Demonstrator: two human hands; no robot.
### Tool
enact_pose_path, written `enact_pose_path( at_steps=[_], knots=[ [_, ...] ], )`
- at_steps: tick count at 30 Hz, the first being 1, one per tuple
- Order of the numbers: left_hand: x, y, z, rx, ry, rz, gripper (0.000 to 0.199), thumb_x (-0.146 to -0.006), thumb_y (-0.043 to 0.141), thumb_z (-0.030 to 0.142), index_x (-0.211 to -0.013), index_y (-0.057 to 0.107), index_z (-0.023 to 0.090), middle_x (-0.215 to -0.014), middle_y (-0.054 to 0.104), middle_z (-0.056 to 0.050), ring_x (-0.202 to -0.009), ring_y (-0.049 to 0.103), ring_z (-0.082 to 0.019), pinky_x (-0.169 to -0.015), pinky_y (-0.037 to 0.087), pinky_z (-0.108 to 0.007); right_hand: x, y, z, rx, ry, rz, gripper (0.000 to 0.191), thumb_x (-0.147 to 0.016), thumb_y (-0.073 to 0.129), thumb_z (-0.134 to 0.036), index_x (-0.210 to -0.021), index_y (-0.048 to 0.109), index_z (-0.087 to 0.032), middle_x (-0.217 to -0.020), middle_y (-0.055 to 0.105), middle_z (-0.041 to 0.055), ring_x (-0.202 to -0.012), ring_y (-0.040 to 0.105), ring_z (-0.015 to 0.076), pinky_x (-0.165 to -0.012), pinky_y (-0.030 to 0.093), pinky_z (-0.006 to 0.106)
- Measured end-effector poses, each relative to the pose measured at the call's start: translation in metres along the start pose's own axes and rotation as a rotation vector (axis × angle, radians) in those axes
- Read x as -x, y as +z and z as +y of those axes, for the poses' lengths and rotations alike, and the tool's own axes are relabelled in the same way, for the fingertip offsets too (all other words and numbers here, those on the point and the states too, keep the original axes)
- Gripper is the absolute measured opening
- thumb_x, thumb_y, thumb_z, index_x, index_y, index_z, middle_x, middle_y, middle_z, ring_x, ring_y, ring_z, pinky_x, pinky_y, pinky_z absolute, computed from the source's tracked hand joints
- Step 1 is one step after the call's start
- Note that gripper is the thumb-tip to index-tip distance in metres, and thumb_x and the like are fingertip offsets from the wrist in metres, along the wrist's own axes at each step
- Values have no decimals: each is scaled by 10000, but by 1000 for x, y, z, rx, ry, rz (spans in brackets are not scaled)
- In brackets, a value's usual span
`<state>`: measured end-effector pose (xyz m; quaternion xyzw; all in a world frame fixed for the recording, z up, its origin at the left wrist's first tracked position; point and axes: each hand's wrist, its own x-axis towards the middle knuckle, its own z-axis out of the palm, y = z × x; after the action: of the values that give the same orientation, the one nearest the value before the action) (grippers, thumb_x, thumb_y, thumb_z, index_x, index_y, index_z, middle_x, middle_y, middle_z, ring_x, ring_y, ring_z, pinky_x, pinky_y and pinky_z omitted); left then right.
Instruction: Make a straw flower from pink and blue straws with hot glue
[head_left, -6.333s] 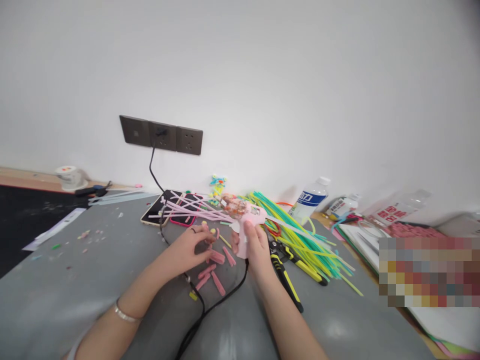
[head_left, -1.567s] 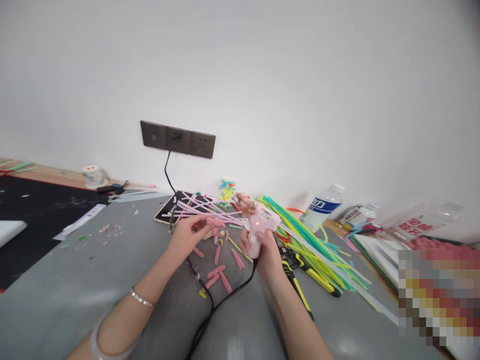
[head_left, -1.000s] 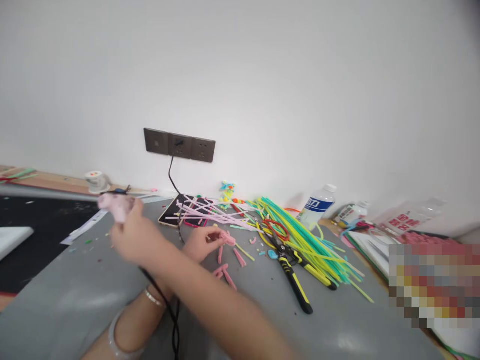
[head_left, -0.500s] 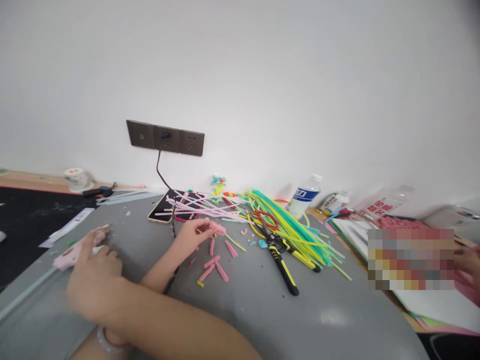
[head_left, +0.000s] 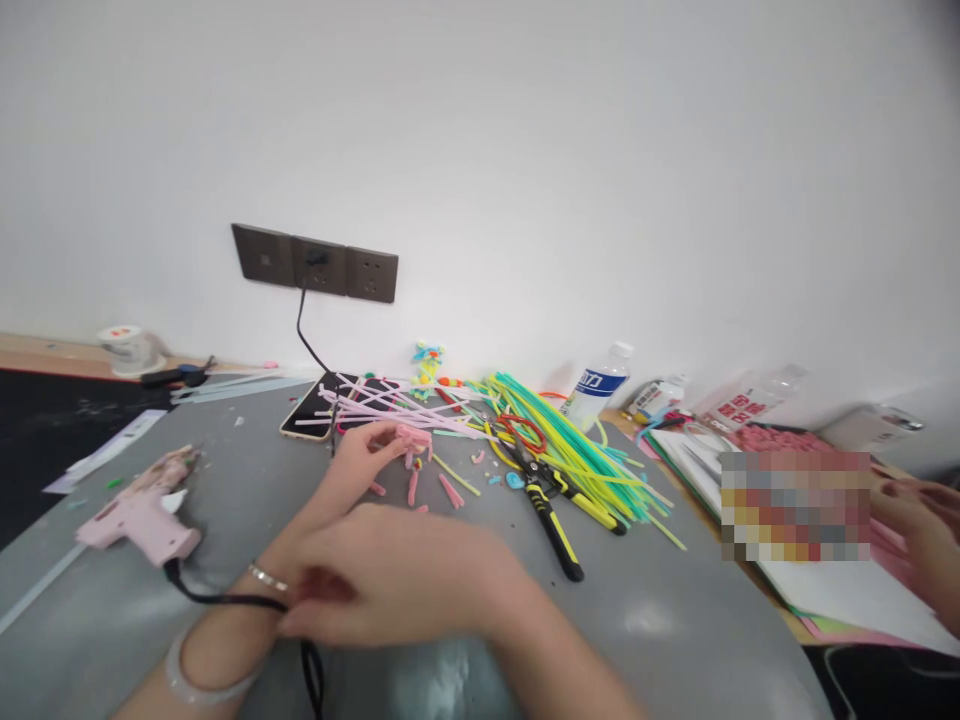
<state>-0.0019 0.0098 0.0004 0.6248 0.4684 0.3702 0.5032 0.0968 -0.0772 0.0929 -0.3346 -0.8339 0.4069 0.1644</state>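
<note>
One pale pink plastic glue gun [head_left: 139, 515] lay on the grey table [head_left: 637, 600], left of both hands, long axis diagonal, nozzle far-right. Left hand [head_left: 367, 452] pinched one pink soft-looking piece [head_left: 414, 439], jutting right. Right hand [head_left: 390, 580], blurred, curled across the left forearm [head_left: 300, 530] by a black cable [head_left: 225, 600]; couldn't tell if gripping. One pair of black-and-yellow pliers [head_left: 555, 530] lay right of the piece.

This looks like a shared craft workspace: coloured stems [head_left: 570, 435], pliers [head_left: 541, 500] and a pink glue gun [head_left: 146, 518] lie on a grey tabletop [head_left: 660, 640]. Wall sockets [head_left: 315, 264] (one in use) sit above, and another person's hands [head_left: 926, 525] show at right.
</note>
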Motion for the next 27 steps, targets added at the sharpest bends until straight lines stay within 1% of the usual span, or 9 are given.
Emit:
enact_pose_path(
  at_steps=[2,4,6,8,10,12,18,22,27],
  knots=[
    [-3,-1,-2,8,4,13,516,-738,657,504,-1094,707,134,-963,744,-107,-837,687,-282,-316,495,-214,16,-20,23,145,172,-32,266,-767,696,-219,-529,582,-190,-531,609,-31,-470,529,120,-500,360,232],
    [-6,-2,-6,12,12,36,534,-738,652,513,-1106,703,130,-952,743,-104,-809,692,-281,-307,489,-222,25,-33,49,287,424,70,335,-822,588,-153,-488,567,-184,-509,607,11,-468,533,132,-514,358,251],
    [-9,-2,-9,10,43,55,517,-750,646,511,-1092,712,129,-950,749,-104,-813,698,-284,-330,502,-230,28,-37,74,443,652,189,265,-832,568,-141,-578,634,-173,-605,664,75,-569,605,183,-557,380,278],
    [-10,-2,-13,7,105,70,467,-759,655,487,-1048,731,129,-927,759,-99,-827,705,-276,-408,540,-237,28,-36,94,499,747,224,154,-831,585,-145,-719,691,-148,-755,713,142,-721,663,243,-619,408,304],
    [-11,-1,-15,4,151,74,421,-762,669,459,-1015,742,130,-883,763,-90,-816,708,-261,-468,559,-235,27,-32,108,492,750,210,108,-831,599,-140,-815,705,-134,-840,725,166,-801,677,264,-656,420,313],
    [-10,-1,-14,7,135,62,425,-763,668,452,-1038,736,136,-873,758,-84,-798,707,-258,-431,545,-222,26,-27,116,471,727,191,96,-843,608,-153,-833,702,-138,-841,729,153,-802,677,252,-668,424,308],
    [-4,-1,-3,6,30,34,481,-750,648,474,-1101,712,151,-920,736,-89,-780,686,-266,-301,501,-219,31,-36,123,347,642,199,89,-761,693,-170,-679,660,-157,-718,703,59,-689,628,178,-630,406,264],
    [-3,0,2,4,28,27,479,-730,657,473,-1072,721,144,-914,732,-96,-735,669,-248,-297,499,-219,42,-51,130,-120,452,321,50,-741,658,-188,-715,633,-153,-623,648,-2,-554,546,113,-528,373,217],
    [-2,2,2,-31,8,11,454,-734,661,473,-1066,728,170,-935,742,-89,-729,679,-243,-312,502,-216,50,-55,146,-603,313,487,331,-722,746,-370,-940,641,-145,-702,712,18,-541,574,103,-550,419,222]
  ],
)
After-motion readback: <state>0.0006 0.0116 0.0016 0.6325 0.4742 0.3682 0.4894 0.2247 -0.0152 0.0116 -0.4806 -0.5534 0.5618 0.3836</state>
